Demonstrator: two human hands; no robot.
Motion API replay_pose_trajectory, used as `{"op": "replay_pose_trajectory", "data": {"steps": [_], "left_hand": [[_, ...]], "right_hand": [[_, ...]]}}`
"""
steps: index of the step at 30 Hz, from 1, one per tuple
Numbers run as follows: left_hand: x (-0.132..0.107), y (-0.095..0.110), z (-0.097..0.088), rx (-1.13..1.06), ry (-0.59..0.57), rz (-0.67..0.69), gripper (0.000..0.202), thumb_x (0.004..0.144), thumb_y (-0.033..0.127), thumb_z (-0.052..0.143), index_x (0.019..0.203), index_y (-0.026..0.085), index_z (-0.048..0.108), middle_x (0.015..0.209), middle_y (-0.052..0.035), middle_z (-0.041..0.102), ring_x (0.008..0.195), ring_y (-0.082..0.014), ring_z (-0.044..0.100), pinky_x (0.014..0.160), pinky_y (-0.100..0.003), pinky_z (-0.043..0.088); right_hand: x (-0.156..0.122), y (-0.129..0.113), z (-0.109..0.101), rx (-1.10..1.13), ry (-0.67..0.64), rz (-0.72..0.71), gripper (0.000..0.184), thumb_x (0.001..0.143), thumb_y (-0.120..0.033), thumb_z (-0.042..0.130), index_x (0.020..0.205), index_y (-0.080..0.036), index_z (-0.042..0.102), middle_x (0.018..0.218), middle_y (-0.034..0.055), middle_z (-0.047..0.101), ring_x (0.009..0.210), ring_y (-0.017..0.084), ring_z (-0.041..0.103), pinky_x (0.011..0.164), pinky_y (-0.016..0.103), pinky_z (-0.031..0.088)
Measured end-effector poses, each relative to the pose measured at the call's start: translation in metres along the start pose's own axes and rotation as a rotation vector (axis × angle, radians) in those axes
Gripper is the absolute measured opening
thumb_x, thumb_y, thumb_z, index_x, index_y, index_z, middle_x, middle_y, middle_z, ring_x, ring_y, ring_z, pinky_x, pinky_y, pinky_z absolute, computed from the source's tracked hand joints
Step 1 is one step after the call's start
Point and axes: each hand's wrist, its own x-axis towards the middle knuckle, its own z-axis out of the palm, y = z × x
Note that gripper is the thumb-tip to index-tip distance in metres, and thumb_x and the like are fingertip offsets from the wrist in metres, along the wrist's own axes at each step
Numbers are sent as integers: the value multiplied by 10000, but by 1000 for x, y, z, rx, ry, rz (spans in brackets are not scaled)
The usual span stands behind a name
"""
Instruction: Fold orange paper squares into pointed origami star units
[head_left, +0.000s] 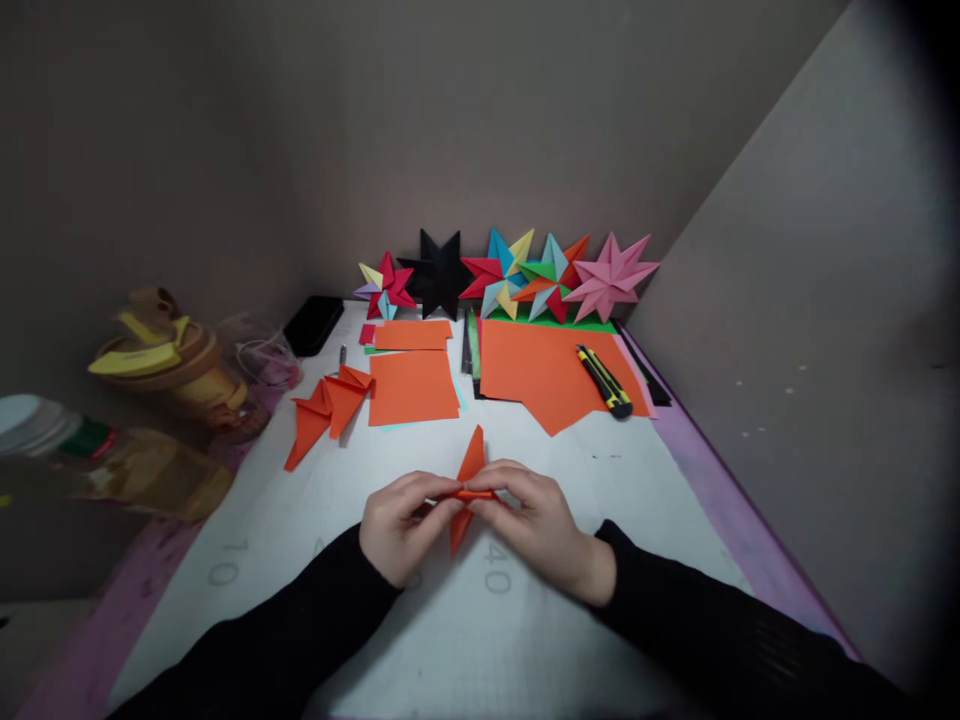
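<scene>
1. The left hand (pixel 401 525) and right hand (pixel 546 525) pinch folded orange paper (pixel 472 460) between their fingers (pixel 511 482), over the worktop (pixel 637 500).
2. A cutter (pixel 602 380) lies on an orange sheet (pixel 529 365) beyond the right hand.

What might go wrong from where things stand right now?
The folded orange paper, pinched by the left hand and right hand, might crease askew if either grip slips. The yellow-and-black utility knife lies loose on the large orange sheet; a stray reach might knock it.
</scene>
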Motion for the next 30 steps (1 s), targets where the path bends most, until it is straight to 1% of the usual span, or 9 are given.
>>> {"op": "replay_pose_trajectory", "data": {"steps": [3,6,10,12,17,23,26,28,30], "left_hand": [[-1,0,0,30,-14,54,100,784,133,616,861,157,674,758,-51,691,652,-119,649,545,-189,531],[-2,-1,0,62,-30,76,79,791,138,610,840,161,668,746,-46,691,651,-118,649,565,-196,533],[-2,-3,1,86,-44,120,76,799,125,590,822,157,655,734,-40,684,641,-116,638,556,-194,521],[-3,-3,2,102,-70,130,87,808,118,571,830,147,650,735,-46,677,643,-119,631,557,-199,516],[-6,-3,3,128,-127,121,97,829,134,544,861,143,635,759,-47,695,628,-120,636,560,-205,517],[-7,-5,2,154,-129,175,108,838,129,533,883,144,630,778,-44,708,655,-118,653,593,-195,519],[-7,-7,2,160,-147,197,125,847,127,510,900,140,622,795,-54,702,687,-125,652,623,-208,524],[-6,-7,2,163,-152,204,131,858,134,489,896,139,614,788,-57,694,694,-131,646,633,-219,526],[-6,-8,3,167,-157,203,132,865,140,475,888,141,606,779,-58,687,689,-132,639,634,-225,524]], "right_hand": [[-2,1,1,2,3,-33,115,810,-179,617,906,-217,667,821,37,692,794,162,635,721,323,535],[-2,2,1,-7,-4,-65,103,813,-186,618,901,-212,665,810,41,688,785,162,632,709,322,538],[-1,3,0,-31,-26,-159,75,830,-189,595,876,-208,652,811,39,686,797,166,634,740,343,525],[-1,3,0,-47,-27,-184,66,833,-180,588,857,-200,646,806,42,683,790,166,633,737,341,519],[-2,2,2,-56,-31,-163,54,837,-184,581,823,-199,631,781,41,672,756,161,628,704,325,521],[-2,1,-1,-87,-4,-205,106,816,-156,587,906,-207,609,871,52,665,830,174,613,745,347,511],[-1,1,-2,-123,-24,-209,51,820,-150,582,830,-196,604,816,44,644,789,168,595,721,338,496],[-2,2,-3,-131,-30,-193,52,830,-165,570,789,-191,589,764,38,621,747,165,577,687,330,486],[-2,3,-3,-128,-32,-187,49,835,-183,563,790,-191,580,750,36,608,729,165,565,670,327,479]]}}
